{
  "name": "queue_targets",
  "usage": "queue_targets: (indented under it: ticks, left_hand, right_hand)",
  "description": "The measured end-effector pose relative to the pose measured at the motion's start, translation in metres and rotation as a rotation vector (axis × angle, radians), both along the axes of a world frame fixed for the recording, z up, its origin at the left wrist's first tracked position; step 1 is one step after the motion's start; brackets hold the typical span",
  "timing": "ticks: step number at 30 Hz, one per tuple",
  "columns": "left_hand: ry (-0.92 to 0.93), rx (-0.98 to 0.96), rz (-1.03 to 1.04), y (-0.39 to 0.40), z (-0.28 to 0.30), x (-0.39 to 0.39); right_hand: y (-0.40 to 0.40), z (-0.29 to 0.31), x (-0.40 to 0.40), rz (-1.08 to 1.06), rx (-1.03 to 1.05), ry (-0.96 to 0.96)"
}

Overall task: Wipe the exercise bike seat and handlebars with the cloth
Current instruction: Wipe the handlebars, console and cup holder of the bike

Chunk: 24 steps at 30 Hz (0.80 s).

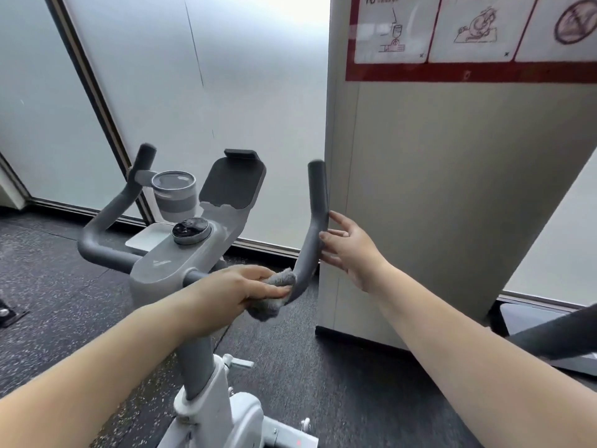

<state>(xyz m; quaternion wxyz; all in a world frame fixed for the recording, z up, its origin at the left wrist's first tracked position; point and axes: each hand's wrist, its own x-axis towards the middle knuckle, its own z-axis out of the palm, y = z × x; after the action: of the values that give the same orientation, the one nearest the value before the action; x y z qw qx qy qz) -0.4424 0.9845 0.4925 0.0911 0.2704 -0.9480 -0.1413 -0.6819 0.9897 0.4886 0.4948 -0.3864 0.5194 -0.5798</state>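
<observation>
— What lay nearest?

— The bike's grey post [197, 367] rose from its white frame [223, 415]. Above it, the left hand [239, 291] gripped a grey cloth [274, 294], pressed against the lower bend of the right handlebar [315, 215].

— And the other hand?

— The right hand [350, 250], fingers loosely spread, touched that bar higher up, with a beige pillar [452, 189] just behind.

— Farther off?

— A round dial [191, 230], a cup [174, 195] in its holder, a tablet rest [232, 182], then frosted glass [226, 76].
</observation>
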Motion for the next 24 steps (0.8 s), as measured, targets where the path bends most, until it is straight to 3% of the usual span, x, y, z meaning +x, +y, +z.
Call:
queue_targets:
  ticks: [8,11,13,15,17,20,24]
  left_hand:
    - [-0.023,-0.040,0.224,-0.021,0.017,0.049]
    - [0.115,-0.046,0.159,-0.015,0.014,0.006]
    - [0.072,-0.038,0.110,0.000,0.000,-0.026]
    - [0.002,-0.226,0.075,0.008,-0.020,-0.035]
    - [-0.009,-0.336,0.026,0.003,-0.032,-0.017]
    - [0.027,-0.339,-0.041,-0.016,-0.036,0.024]
    - [-0.025,-0.371,0.028,-0.037,-0.034,0.070]
  right_hand:
    - [0.021,-0.004,0.011,-0.049,0.041,0.107]
    - [0.023,-0.004,0.020,-0.079,0.069,0.133]
    - [0.024,-0.003,0.028,-0.083,0.089,0.147]
    - [0.025,-0.004,0.035,-0.079,0.101,0.168]
    - [0.024,-0.005,0.041,-0.074,0.117,0.189]
    - [0.025,-0.006,0.046,-0.075,0.140,0.204]
    - [0.030,-0.003,0.048,-0.067,0.180,0.207]
